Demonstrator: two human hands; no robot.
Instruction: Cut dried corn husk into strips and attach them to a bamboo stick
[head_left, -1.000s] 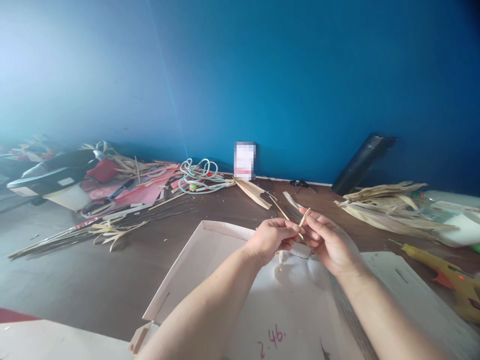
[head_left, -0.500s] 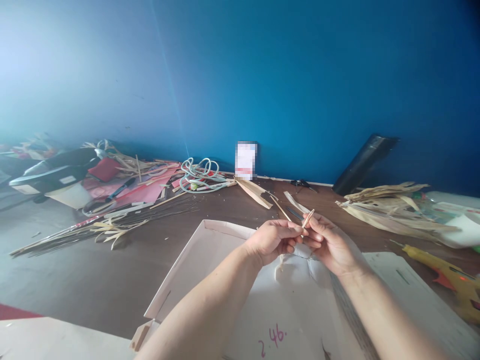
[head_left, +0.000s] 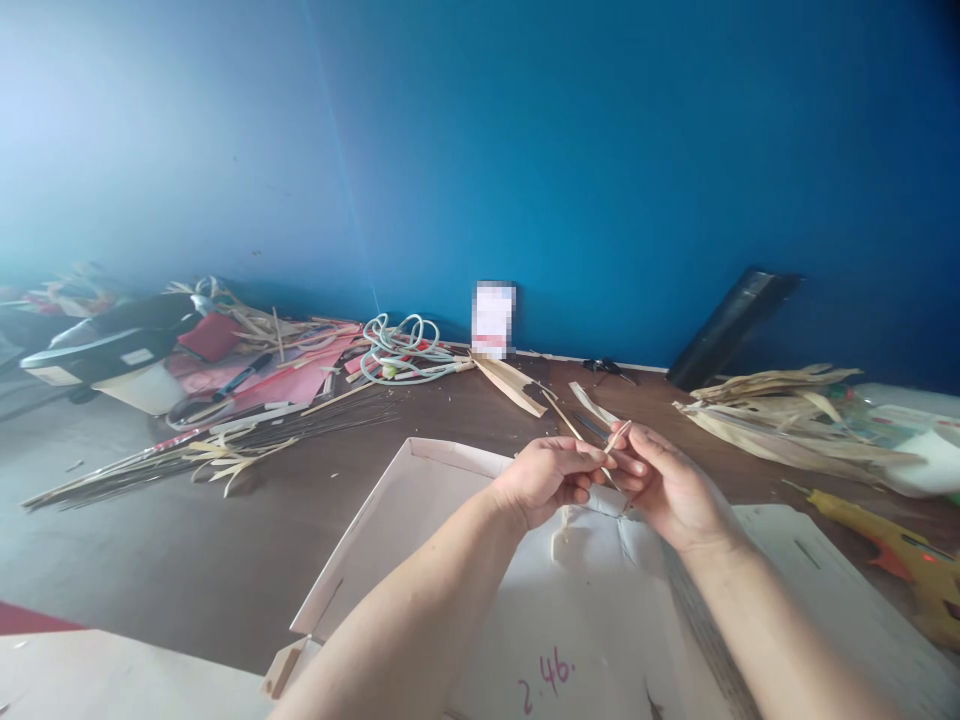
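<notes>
My left hand [head_left: 546,479] and my right hand [head_left: 664,484] meet above an open white cardboard box [head_left: 390,525]. Both pinch a thin pale strip of dried leaf [head_left: 617,436] between fingertips. One end of the strip sticks up past my right fingers, and another bit hangs down below my left hand. The fingers of both hands are curled closed around it.
Dried husk leaves [head_left: 780,415] pile at the right, with a yellow glue gun [head_left: 892,556] in front of them. A coiled white cable [head_left: 397,355], red paper, thin sticks [head_left: 202,455] and a black roll [head_left: 724,325] lie along the blue wall.
The hands stay together; the strip's upper end has shifted slightly right and my right fingers have turned a little. The camera has barely moved.
</notes>
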